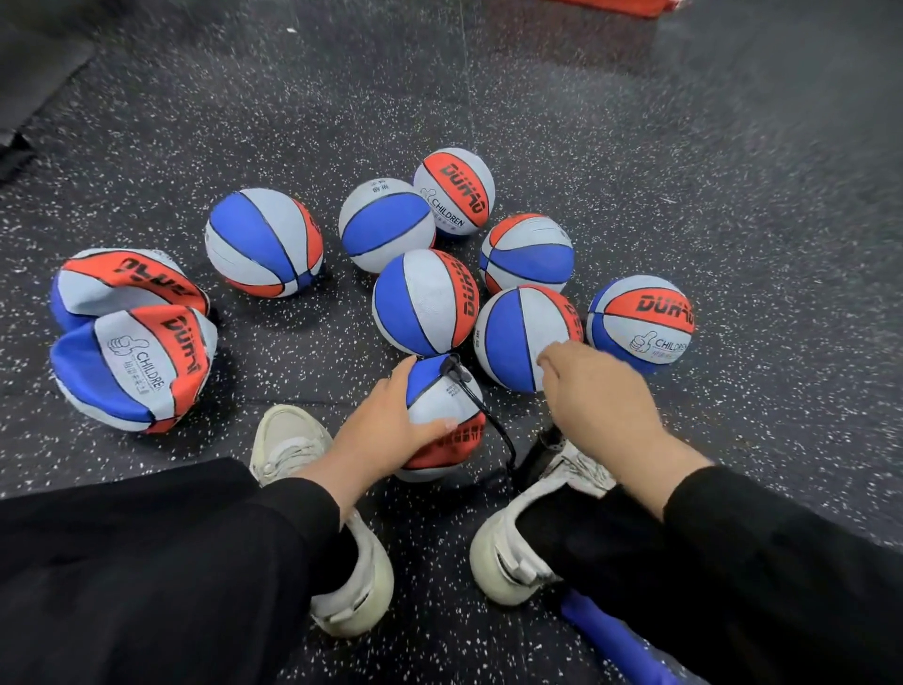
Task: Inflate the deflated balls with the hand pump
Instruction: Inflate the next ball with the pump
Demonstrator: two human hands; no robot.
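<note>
My left hand [386, 430] grips a small, partly soft red, white and blue ball [442, 406] on the floor between my shoes. A black hose [494, 426] runs from the ball's valve down to the black hand pump [540, 452], which stands tilted by my right shoe. My right hand [596, 396] sits on top of the pump barrel with its fingers curled down; the handle is hidden under the palm. At the left lie two collapsed balls [127, 283] [132, 366]. Several round balls [422, 303] are clustered ahead of my hands.
The floor is dark speckled rubber [733, 171]. My white shoes [288, 440] [508, 557] and black trouser legs fill the bottom of the view. A blue object [615, 635] lies under my right leg. Something orange [620, 6] shows at the far top edge.
</note>
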